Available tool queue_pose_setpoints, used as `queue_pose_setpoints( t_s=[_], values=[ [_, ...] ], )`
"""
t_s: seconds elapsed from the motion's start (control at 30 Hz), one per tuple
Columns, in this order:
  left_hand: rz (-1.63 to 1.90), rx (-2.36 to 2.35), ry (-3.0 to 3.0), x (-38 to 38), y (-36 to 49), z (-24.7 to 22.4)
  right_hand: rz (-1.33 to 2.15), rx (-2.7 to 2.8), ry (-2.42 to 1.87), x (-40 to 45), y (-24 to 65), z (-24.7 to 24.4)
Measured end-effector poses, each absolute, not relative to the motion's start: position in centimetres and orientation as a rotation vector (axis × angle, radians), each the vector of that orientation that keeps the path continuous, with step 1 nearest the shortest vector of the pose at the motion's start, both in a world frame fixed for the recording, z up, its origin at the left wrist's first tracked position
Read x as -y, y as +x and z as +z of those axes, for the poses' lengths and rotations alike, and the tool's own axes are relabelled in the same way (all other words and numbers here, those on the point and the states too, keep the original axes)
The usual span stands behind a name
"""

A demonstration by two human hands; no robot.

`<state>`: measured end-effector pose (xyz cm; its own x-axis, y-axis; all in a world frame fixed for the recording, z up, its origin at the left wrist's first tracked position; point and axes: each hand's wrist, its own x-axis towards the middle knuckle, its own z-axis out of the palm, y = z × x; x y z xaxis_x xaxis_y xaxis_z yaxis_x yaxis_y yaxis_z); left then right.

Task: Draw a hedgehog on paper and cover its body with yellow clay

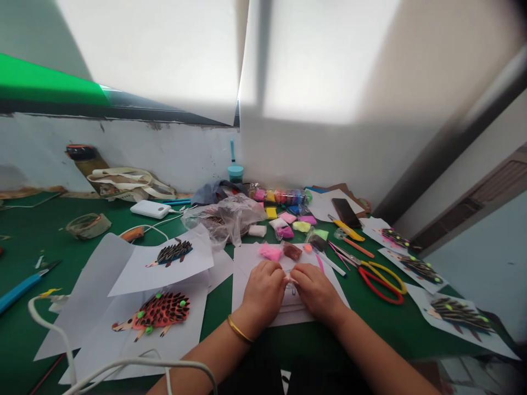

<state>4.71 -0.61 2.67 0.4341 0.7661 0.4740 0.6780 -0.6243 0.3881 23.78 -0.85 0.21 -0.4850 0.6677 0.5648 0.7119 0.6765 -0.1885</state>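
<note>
Above the white paper (pixel 251 263) at the middle of the table, my left hand (pixel 265 291) and my right hand (pixel 317 291) almost meet. The fingers of both are closed in a pinch on a small pale piece (pixel 289 278) between them; it is mostly hidden, so its material is unclear. Just beyond the fingertips lie a pink clay packet (pixel 270 252) and a brown clay packet (pixel 292 251). A small orange clay ball (pixel 307 248) and a pink strip (pixel 320 263) rest on the paper to the right.
Red-and-yellow scissors (pixel 381 281), a yellow cutter (pixel 348 229) and a phone (pixel 346 212) lie right. Hedgehog pictures (pixel 164 310) flank both sides. Several clay packets (pixel 284 232) and a plastic bag (pixel 230 216) sit behind. A white cable (pixel 123 362) crosses the front left.
</note>
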Motion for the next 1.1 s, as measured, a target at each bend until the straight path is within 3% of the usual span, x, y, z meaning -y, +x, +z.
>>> queue_pose_setpoints(
  t_s=[0.27,0.53,0.9,1.1],
  values=[
    [0.905,-1.172,2.485,0.9,4.9,2.7,-0.194,2.310,-1.074,1.0,23.8,0.8],
    [1.327,-1.056,1.881,0.5,4.2,3.7,0.002,2.111,-1.192,0.2,25.2,1.3],
    [1.066,-0.914,1.131,-0.2,4.8,3.8,-0.074,2.065,-1.622,-9.4,26.6,0.9],
    [1.071,-0.894,1.101,-0.7,4.6,2.9,-0.088,1.929,-1.383,-6.5,26.0,2.7]
  ],
)
